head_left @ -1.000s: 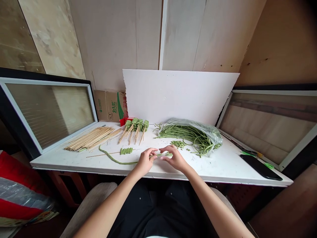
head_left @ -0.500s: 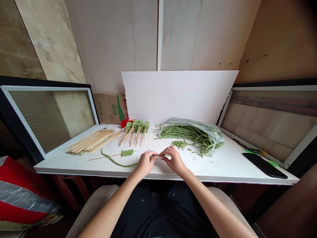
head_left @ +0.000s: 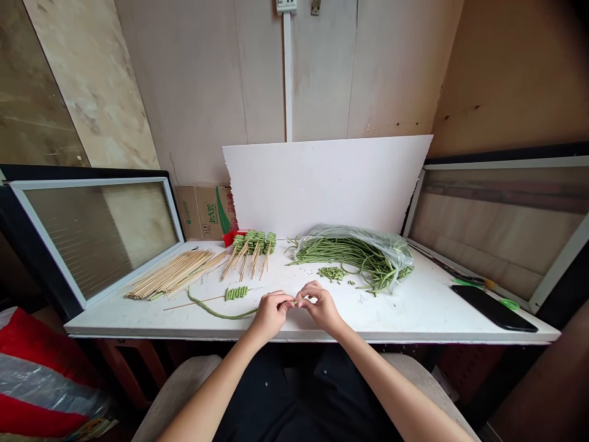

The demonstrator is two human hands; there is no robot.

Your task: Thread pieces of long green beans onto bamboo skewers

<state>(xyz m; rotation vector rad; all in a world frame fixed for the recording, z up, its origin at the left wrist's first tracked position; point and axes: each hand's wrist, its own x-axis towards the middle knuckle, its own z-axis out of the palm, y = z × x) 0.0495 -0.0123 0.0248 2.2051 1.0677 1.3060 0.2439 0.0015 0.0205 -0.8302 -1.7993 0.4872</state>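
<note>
Near the table's front edge, my left hand (head_left: 272, 313) is closed on a long green bean (head_left: 221, 314), whose length curves away to the left over the table. My right hand (head_left: 318, 304) pinches the bean's end right beside the left fingertips. Left of my hands lies a skewer (head_left: 191, 304) with a folded bean (head_left: 236, 293) threaded on it. Behind it, several finished bean skewers (head_left: 254, 243) are piled together. A heap of bare wooden skewers (head_left: 172, 273) lies at the left. Long beans (head_left: 340, 250) spill from a clear plastic bag (head_left: 391, 245) at the back right.
Small bean pieces (head_left: 331, 274) lie in front of the bag. A black phone (head_left: 493, 307) rests at the right, near a green-handled tool (head_left: 510, 304). A cardboard box (head_left: 202, 212) and a white board (head_left: 326, 184) stand at the back. Framed panels flank the table.
The camera view has tilted and shifted slightly. My hands stay together on the bean; less of its end shows past my right fingers.
</note>
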